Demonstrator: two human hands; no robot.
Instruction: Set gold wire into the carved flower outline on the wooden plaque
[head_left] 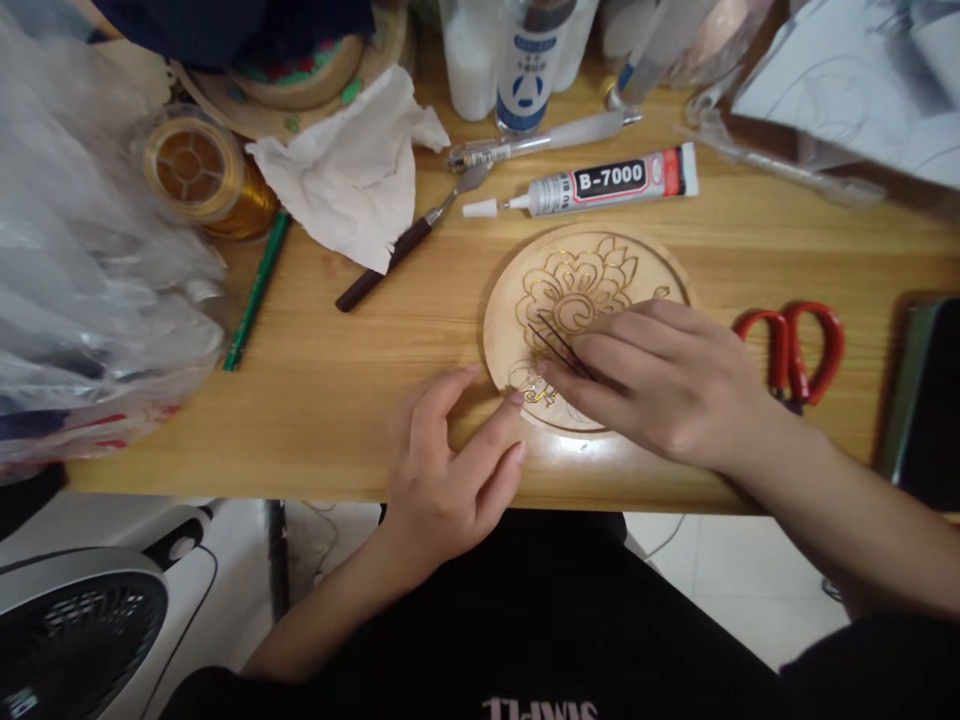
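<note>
A round wooden plate (495, 300) lies on the table with a flower outlined in gold wire (574, 300) on it. My right hand (660, 375) rests over the plate's right side, its fingers closed round dark tweezers (561, 345) whose two tips point up and left over the flower. Its index fingertip is close to a small curled gold wire piece (536, 388) at the plate's lower left. My left hand (450, 465) is at the plate's lower left rim, fingers apart, the index fingertip touching the plate by that wire. Pencil lines show faintly near it.
Behind the plate lie a B-7000 glue tube (611, 185), a palette knife (405, 245), a pen (540, 140) and a crumpled tissue (352, 170). Left are a gold wire spool (199, 175) and a green pencil (257, 290). Red-handled scissors (795, 350) and a phone (926, 400) are right.
</note>
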